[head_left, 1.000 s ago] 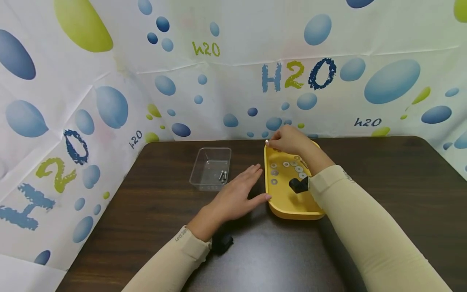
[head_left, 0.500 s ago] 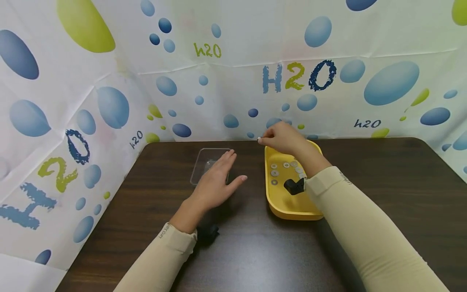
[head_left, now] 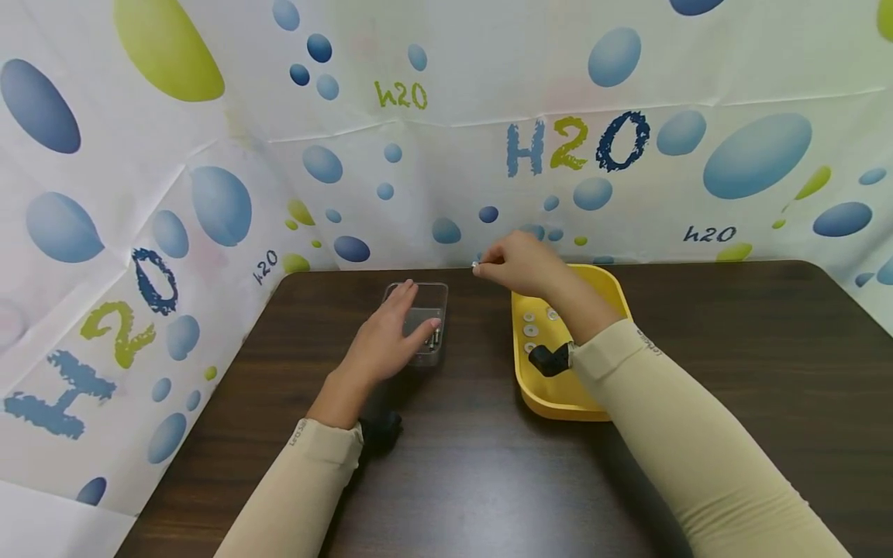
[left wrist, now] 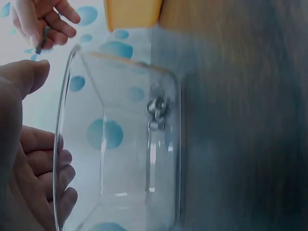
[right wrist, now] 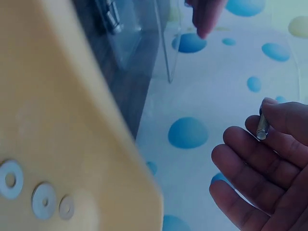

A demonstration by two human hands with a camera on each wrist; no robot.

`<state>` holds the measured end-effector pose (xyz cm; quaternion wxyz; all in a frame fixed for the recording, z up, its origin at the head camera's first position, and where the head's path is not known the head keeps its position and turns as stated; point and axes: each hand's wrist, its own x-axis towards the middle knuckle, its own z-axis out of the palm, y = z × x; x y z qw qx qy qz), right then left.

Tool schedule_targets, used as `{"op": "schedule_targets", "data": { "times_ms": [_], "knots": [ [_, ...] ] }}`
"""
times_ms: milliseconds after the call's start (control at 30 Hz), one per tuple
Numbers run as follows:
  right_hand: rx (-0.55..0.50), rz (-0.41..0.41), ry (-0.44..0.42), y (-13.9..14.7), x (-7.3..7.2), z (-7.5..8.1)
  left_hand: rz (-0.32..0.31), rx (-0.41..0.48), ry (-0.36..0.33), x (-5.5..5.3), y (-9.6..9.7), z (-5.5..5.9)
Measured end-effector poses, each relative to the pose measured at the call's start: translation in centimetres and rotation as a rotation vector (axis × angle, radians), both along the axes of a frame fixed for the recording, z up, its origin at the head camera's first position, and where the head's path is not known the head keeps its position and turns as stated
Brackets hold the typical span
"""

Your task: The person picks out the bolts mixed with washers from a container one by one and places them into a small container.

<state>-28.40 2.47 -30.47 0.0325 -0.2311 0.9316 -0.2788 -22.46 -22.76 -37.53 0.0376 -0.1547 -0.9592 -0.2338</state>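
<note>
In the head view, the right hand (head_left: 526, 267) is pinching a small metal screw (head_left: 475, 266) between thumb and forefinger. Below and right of that pinch, a smooth yellow tray (head_left: 561, 408) with rounded corners is holding flat, ring-shaped washers (head_left: 531, 331). Left of and below it, the left hand (head_left: 384, 337) is hovering, fingers straight and thumb spread, at a clear, rectangular plastic box (head_left: 432, 297); I cannot tell whether they are touching. A dark wood-grain table (head_left: 453, 457) is stretching beneath both hands. Behind the pinch, a creased white sheet (head_left: 453, 167) is showing blue and green droplets and reading "H2O" and "h2o" in brushed lettering; the sleeve (head_left: 293, 480) is bearing print too small to read.

In the left wrist view, the left fingers are showing partly through the box's transparent wall, and shiny metal fasteners (left wrist: 158, 109) are lying inside, blurred.

In the right wrist view, the screw's ridged, cylindrical shaft is jutting from the pinch.
</note>
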Motion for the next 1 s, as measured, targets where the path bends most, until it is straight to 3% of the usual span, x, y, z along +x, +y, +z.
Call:
{"op": "schedule_targets", "data": {
  "times_ms": [300,600,1000],
  "knots": [
    [-0.026,0.075,0.008,-2.3,0.7,0.6,0.040,-0.010,-0.060,-0.7,-1.4,-0.1],
    [0.067,0.178,-0.013,-5.1,2.0,0.5,0.067,-0.003,-0.105,-1.3,-2.7,-0.8],
    [0.185,0.244,-0.083,-8.0,2.9,-0.1,0.060,0.040,-0.121,-1.8,-3.7,-1.0]
  ]
}}
